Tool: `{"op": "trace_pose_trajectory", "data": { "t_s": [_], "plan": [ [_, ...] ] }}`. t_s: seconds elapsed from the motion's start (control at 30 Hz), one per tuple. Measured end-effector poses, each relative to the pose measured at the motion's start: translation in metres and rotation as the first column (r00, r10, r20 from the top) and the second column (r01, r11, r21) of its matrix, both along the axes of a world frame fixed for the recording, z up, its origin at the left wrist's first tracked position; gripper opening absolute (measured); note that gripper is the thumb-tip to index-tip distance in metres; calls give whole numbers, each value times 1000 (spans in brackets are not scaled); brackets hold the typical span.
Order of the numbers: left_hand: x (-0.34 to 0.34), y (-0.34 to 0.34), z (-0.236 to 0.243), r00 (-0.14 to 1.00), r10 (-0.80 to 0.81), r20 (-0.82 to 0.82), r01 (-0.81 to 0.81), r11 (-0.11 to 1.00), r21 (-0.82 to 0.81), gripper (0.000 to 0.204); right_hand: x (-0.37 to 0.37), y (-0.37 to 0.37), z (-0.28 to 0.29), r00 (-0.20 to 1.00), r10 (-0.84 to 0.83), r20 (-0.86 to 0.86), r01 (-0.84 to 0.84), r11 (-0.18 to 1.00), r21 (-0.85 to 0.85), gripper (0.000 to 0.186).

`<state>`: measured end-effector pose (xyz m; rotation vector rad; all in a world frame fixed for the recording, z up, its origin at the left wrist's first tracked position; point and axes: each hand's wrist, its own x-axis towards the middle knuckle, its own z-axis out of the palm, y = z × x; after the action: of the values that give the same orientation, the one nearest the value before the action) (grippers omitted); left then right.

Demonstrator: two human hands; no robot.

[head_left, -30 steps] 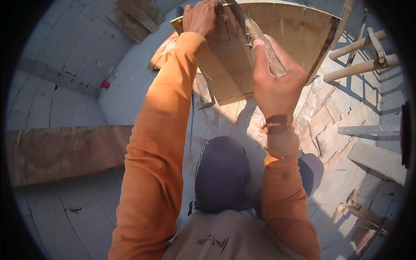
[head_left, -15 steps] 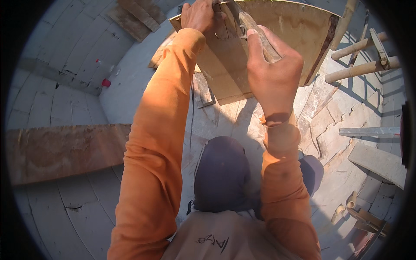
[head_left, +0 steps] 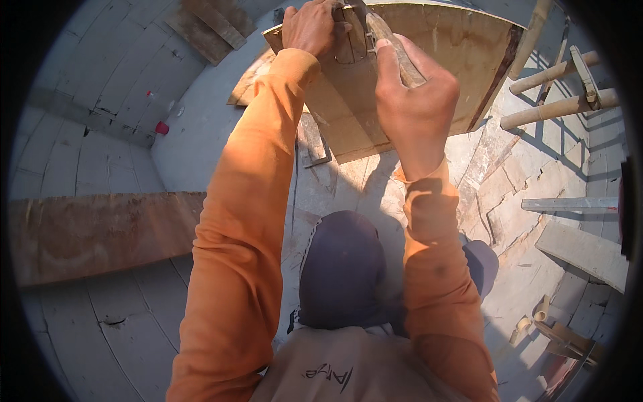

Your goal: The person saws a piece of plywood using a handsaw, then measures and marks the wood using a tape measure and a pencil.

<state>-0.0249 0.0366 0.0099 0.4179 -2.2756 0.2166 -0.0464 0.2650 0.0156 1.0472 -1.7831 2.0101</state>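
Observation:
A large plywood panel (head_left: 435, 74) stands in front of me, reaching the top of the view. My left hand (head_left: 313, 28) is at its upper left, fingers curled and thumb against a short wooden piece (head_left: 349, 45) on the panel's face; part of that grip is hidden. My right hand (head_left: 418, 90) is closed around the worn wooden handle of a hammer (head_left: 395, 50). The hammer's dark head is beside my left hand and partly cut off by the upper edge. Small metal bits (head_left: 372, 45) show between handle and wooden piece.
Bamboo poles (head_left: 556, 110) stand at the right, above a metal bar (head_left: 569, 204) and a grey board (head_left: 583, 254). A wide brown plank (head_left: 107, 234) lies at the left. Wood scraps (head_left: 311, 141) lie below the panel; a red cup-like thing (head_left: 161, 128) is farther left.
My right hand and the hammer have shifted slightly up and left, closer to my left hand. My left hand has barely moved, and more of the short wooden piece shows.

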Motion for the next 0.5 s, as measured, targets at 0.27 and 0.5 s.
{"op": "trace_pose_trajectory", "data": {
  "t_s": [0.27,0.5],
  "plan": [
    [11,-2,12,993,56,103,-65,994,87,17,79,123,-70,995,-96,-3,94,973,212,27],
    [-5,-3,1,999,3,43,-4,1000,17,17,-3,5,10,999,37,29,-38,999,16,29]
  ]
}}
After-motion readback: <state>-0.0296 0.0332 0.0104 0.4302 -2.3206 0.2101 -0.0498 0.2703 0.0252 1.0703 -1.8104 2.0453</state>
